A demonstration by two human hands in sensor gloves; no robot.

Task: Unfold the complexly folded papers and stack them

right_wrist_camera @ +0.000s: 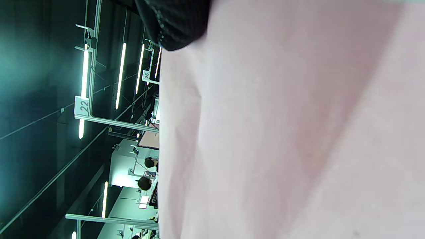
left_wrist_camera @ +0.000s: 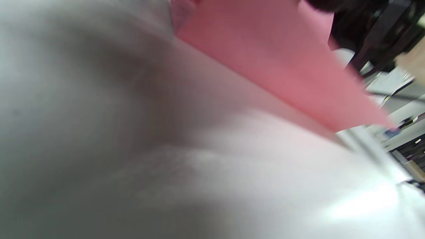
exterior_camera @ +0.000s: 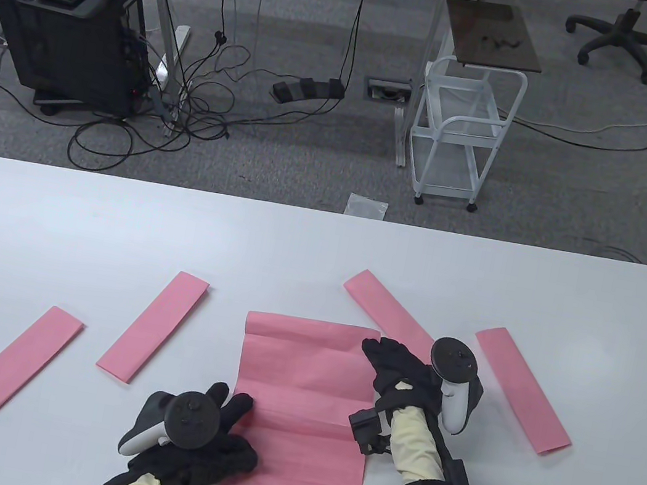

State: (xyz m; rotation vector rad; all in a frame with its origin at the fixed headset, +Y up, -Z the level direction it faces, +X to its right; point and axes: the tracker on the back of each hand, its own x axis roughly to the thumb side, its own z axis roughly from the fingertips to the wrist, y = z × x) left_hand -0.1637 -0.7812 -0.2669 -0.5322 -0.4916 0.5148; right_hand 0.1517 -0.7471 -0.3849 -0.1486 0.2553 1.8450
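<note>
Pink papers on a white table, one opened flat at the near middle.

The unfolded pink sheet lies creased between four folded pink strips, two on each side. The left hand presses its near-left part with spread, straight fingers; the right hand rests flat-fingered on its right edge.

The table view is bright and sharp, with soft shadows on the smooth white desk. Both wrist views are very blurry. Long ceiling lights glow in the dark right wrist view.
</note>
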